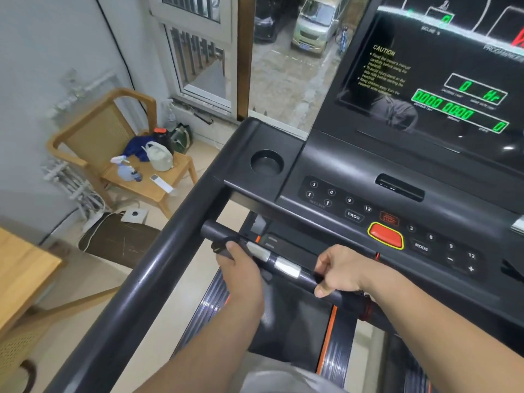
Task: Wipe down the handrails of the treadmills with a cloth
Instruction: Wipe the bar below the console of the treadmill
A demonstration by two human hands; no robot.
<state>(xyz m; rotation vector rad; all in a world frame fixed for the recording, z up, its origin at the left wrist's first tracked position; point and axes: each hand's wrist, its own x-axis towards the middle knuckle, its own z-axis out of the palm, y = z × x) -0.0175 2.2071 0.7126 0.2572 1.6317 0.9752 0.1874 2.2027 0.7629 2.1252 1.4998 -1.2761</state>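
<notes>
A short black front handlebar [210,230] with two silver sensor plates [287,267] crosses under the treadmill console [397,177]. My left hand [241,270] grips the bar's left part, pinching a black cloth [222,246] against it. My right hand [338,275] curls over the bar further right, with dark fabric bunched just beside it. More of the black cloth hangs below the bar between my hands. The long black side handrail [147,276] runs diagonally on the left, with neither hand on it.
A red stop button [385,237] and keypads sit just above my hands. A cup holder [266,163] is at the console's left. Beyond the rail, a wooden chair [85,137] holds a spray bottle [126,170] and bags. A wooden table [22,268] sits left.
</notes>
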